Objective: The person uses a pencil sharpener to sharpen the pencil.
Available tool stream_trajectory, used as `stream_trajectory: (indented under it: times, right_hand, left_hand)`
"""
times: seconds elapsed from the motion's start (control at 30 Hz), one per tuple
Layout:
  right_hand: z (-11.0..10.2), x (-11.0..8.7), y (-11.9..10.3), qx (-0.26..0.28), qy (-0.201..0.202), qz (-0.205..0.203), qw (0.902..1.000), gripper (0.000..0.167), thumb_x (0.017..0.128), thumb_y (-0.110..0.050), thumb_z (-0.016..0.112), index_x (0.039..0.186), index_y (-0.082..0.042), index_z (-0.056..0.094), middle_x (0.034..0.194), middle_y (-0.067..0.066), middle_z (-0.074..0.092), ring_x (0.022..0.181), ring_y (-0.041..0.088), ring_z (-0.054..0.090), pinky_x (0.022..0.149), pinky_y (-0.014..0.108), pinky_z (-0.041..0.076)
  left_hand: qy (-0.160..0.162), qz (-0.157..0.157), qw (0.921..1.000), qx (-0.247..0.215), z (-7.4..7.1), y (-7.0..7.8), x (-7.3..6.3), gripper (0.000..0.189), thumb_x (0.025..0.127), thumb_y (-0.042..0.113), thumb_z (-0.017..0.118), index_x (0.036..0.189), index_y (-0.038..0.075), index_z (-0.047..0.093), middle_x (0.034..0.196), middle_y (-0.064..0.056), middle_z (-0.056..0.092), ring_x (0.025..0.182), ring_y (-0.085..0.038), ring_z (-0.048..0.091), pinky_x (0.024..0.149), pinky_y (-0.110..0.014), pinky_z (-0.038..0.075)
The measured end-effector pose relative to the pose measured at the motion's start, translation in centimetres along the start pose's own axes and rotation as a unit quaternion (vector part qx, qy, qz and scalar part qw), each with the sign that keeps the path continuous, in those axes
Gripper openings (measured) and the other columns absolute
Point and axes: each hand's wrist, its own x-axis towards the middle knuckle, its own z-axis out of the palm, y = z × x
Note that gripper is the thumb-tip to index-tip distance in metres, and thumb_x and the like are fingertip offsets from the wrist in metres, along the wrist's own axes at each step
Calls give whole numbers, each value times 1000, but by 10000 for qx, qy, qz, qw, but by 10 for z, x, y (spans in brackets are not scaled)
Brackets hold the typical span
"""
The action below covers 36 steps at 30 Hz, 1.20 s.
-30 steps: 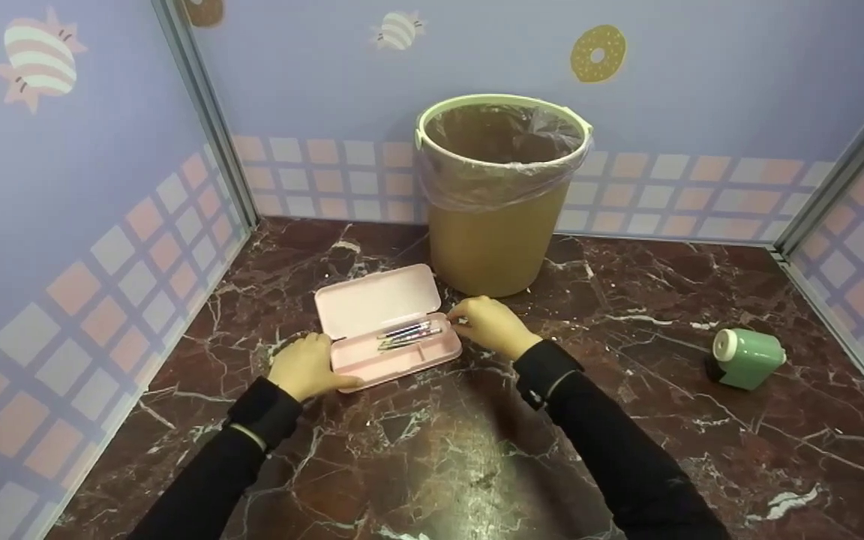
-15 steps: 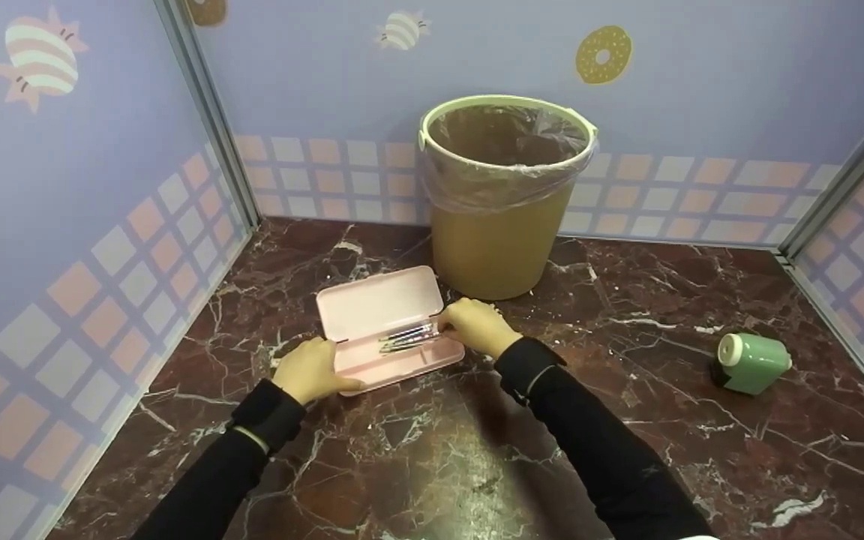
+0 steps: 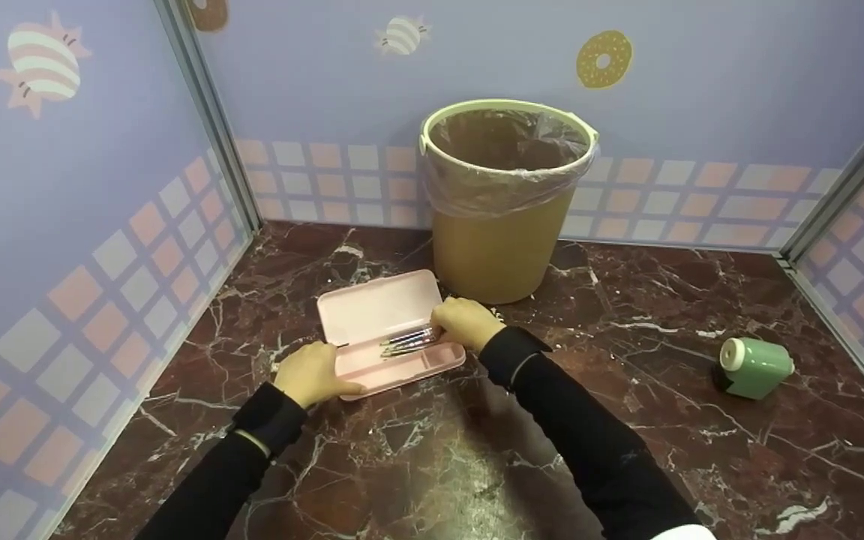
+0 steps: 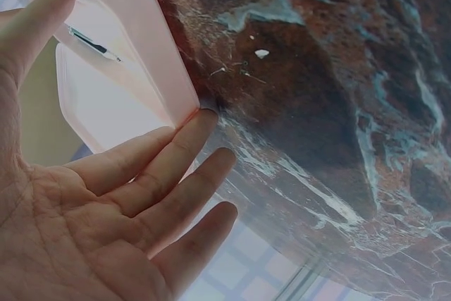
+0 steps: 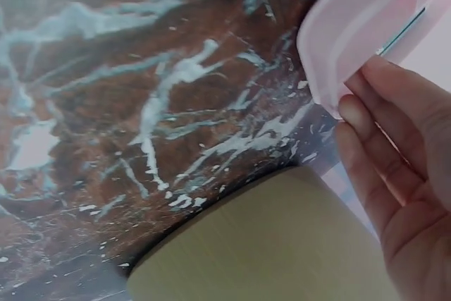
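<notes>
A pink pencil case [image 3: 372, 363] lies on the marble-patterned surface, its lid [image 3: 379, 307] tipped back. Several slim pens [image 3: 404, 341] rest together in its rear compartment. My left hand [image 3: 312, 373] holds the case's left end, the thumb over the rim and the fingers against the outside, as the left wrist view confirms. At the right end, my right hand [image 3: 469, 322] reaches inside and pinches the pens' ends. In the right wrist view a pen [image 5: 402, 32] meets the thumb; the fingers partly hide the grip.
Behind the case stands a tan bin [image 3: 496, 247] with a clear liner, close to my right hand. A green and white pencil-sharpener-like device [image 3: 758, 367] sits far right. White crumbs dot the surface by the bin. Patterned walls enclose the back and sides.
My right hand has moved left from the case's right edge onto the ends of the pens. The left hand keeps its hold, and the case has stayed in place.
</notes>
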Motion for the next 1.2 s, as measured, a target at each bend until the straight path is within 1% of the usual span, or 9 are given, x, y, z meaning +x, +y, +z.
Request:
stream_trajectory:
  times: [0.17, 0.43, 0.63, 0.77, 0.93, 1.0, 1.07, 1.13, 1.2]
  right_hand:
    - [-1, 5, 1, 28, -122, -57, 9999, 7, 81, -4, 81, 89, -4, 81, 90, 12, 79, 87, 33, 73, 81, 45, 60]
    - [-1, 10, 1, -119, -182, -65, 9997, 8, 79, -2, 80, 86, -4, 80, 90, 12, 79, 87, 33, 74, 81, 44, 59]
    - [2, 12, -1, -401, -97, -70, 9991, 9, 76, -4, 83, 83, -5, 78, 89, 13, 78, 87, 34, 74, 80, 46, 59]
    - [3, 13, -3, -572, -129, -41, 9983, 8, 75, -4, 83, 81, -4, 77, 88, 14, 78, 87, 36, 73, 79, 47, 59]
    - [5, 16, -4, -881, -165, -151, 9959, 6, 75, -2, 80, 74, -4, 74, 85, 15, 77, 79, 34, 72, 73, 46, 58]
    - [5, 17, -6, -985, -187, -198, 9948, 11, 75, 1, 77, 69, -5, 71, 81, 13, 75, 68, 29, 66, 66, 43, 56]
    - [5, 18, -7, -1047, -212, -227, 9940, 20, 75, 4, 75, 62, -7, 63, 73, 8, 70, 60, 22, 54, 59, 38, 49]
    - [5, 18, -8, -1128, -211, -238, 9931, 30, 74, 6, 73, 58, -11, 55, 68, 4, 62, 58, 18, 42, 56, 35, 41]
    - [6, 18, -8, -1147, -189, -241, 9929, 36, 74, 7, 72, 56, -13, 48, 66, 3, 58, 59, 16, 37, 55, 33, 37]
  left_hand:
    - [16, 8, 10000, 5, 0, 0, 0, 49, 67, 41, 89, 83, -1, 68, 82, -20, 72, 66, -30, 63, 63, -50, 52]
    - [66, 7, 10000, -74, 2, -1, 1, 47, 66, 41, 88, 78, 3, 64, 81, -18, 71, 64, -29, 61, 61, -48, 51]
    - [99, -13, 9999, -55, 3, -2, 1, 46, 66, 40, 89, 77, 3, 64, 80, -18, 71, 63, -28, 60, 60, -48, 51]
    - [74, -25, 9999, -64, 2, -2, 1, 46, 66, 41, 89, 75, 4, 63, 78, -16, 70, 62, -27, 58, 59, -46, 49]
    - [11, -65, 10000, -60, 0, -1, -1, 46, 67, 41, 90, 75, 5, 62, 78, -15, 69, 62, -26, 58, 59, -46, 49]
    - [8, -69, 10000, -48, 0, -1, -1, 46, 67, 41, 90, 76, 5, 62, 79, -16, 70, 63, -26, 59, 60, -47, 50]
    - [17, -58, 10000, -45, 0, -1, -1, 47, 66, 41, 90, 77, 4, 64, 80, -17, 71, 63, -27, 60, 60, -48, 51]
    - [26, -52, 10000, -38, 0, -1, -1, 48, 66, 41, 90, 79, 3, 65, 81, -18, 72, 64, -28, 61, 61, -49, 52]
    - [25, -54, 10000, -40, 0, -1, -1, 49, 65, 41, 90, 79, 2, 65, 81, -18, 72, 64, -28, 61, 62, -49, 52]
